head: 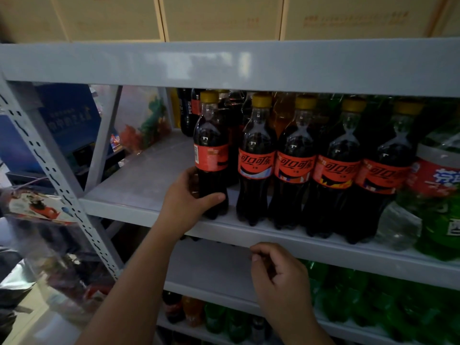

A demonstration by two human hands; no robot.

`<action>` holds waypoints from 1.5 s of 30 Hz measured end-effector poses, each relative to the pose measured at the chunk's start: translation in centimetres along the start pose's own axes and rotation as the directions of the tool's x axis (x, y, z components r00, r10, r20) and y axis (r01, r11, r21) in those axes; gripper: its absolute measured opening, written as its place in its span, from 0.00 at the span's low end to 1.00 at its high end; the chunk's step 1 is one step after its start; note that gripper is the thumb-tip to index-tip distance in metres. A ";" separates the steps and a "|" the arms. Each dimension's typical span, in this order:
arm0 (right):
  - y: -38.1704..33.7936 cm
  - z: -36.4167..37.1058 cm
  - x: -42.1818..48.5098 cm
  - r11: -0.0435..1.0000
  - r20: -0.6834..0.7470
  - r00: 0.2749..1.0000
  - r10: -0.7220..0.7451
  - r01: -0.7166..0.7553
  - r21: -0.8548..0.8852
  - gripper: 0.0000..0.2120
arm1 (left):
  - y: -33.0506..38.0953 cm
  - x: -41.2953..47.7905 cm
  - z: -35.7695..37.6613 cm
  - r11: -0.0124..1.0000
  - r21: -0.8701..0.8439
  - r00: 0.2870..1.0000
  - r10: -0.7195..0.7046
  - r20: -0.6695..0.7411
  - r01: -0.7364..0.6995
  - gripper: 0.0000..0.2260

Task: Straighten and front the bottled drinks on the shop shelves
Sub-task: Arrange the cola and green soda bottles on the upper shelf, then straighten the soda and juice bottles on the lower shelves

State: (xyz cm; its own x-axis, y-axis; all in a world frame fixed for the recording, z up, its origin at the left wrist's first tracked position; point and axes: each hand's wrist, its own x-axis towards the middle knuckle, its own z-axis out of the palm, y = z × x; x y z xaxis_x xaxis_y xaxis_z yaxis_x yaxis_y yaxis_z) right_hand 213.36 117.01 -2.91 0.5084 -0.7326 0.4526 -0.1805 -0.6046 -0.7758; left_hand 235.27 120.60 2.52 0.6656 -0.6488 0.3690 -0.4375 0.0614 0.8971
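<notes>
Left hand: the left hand (pixel 189 195) was wrapped round the lower body of a dark cola bottle with a yellow cap and red label (pixel 211 145), thumb across the front and fingers behind.
Right hand: the right hand (pixel 276 275) hung below the grey metal shelf lip (pixel 273 241), fingers loosely curled and holding nothing.
Held bottle: it stood upright at the shelf front, rising above the left hand. Its label showed small print, not the logo.
Reference row: 4 matching yellow-capped cola bottles (pixel 256 165) stood just right of the left hand and above the right hand, logos forward.
Step judged: turning the held bottle so that its logo faced outward.
Method: the twist was best made about the upright axis with the base flat on the shelf. It should stop once the logo matched the 4 neighbours and the base sat level with theirs.
Risk: a tilt to the right could have knocked the row, so the free right hand might have steadied the cap.
</notes>
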 end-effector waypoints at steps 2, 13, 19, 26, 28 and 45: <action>0.2 -0.1 -0.1 1.000 0.004 1.000 0.015 -0.015 0.007 0.12 | -0.5 0.2 -0.6 0.983 -0.181 0.994 -0.021 0.108 0.041 0.25; 0.4 -0.1 -0.3 1.000 0.038 0.999 0.029 -0.029 0.005 0.11 | 0.2 0.0 -0.8 0.997 0.062 0.994 0.039 0.103 -0.046 0.19; 0.7 0.2 -0.6 1.000 0.060 0.998 0.020 -0.020 -0.011 0.10 | 0.1 -0.1 -0.9 0.997 -0.076 0.972 0.036 0.233 -0.018 0.18; 1.1 0.4 -1.0 1.000 0.048 0.999 -0.021 0.021 -0.005 0.09 | -0.2 -0.4 0.1 0.997 -0.073 0.968 0.038 0.247 -0.020 0.19; 1.5 0.4 -1.3 1.000 0.055 0.998 -0.003 0.004 -0.004 0.10 | -0.2 -0.6 0.1 0.999 -0.035 0.970 0.029 0.243 -0.020 0.19; 19.1 -2.4 -9.5 0.749 0.218 0.739 0.637 -0.527 -0.401 0.09 | -10.0 -18.2 14.4 0.937 0.292 0.916 -0.276 0.292 0.189 0.12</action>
State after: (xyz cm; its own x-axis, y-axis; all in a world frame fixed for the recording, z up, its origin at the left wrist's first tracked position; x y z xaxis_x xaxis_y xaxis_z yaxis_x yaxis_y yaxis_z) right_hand 203.01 111.71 -20.94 0.4445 -0.8586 -0.2556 -0.7408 -0.1919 -0.6437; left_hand 218.82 120.86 -16.64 0.5540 -0.8323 0.0197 -0.4609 -0.2869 0.8398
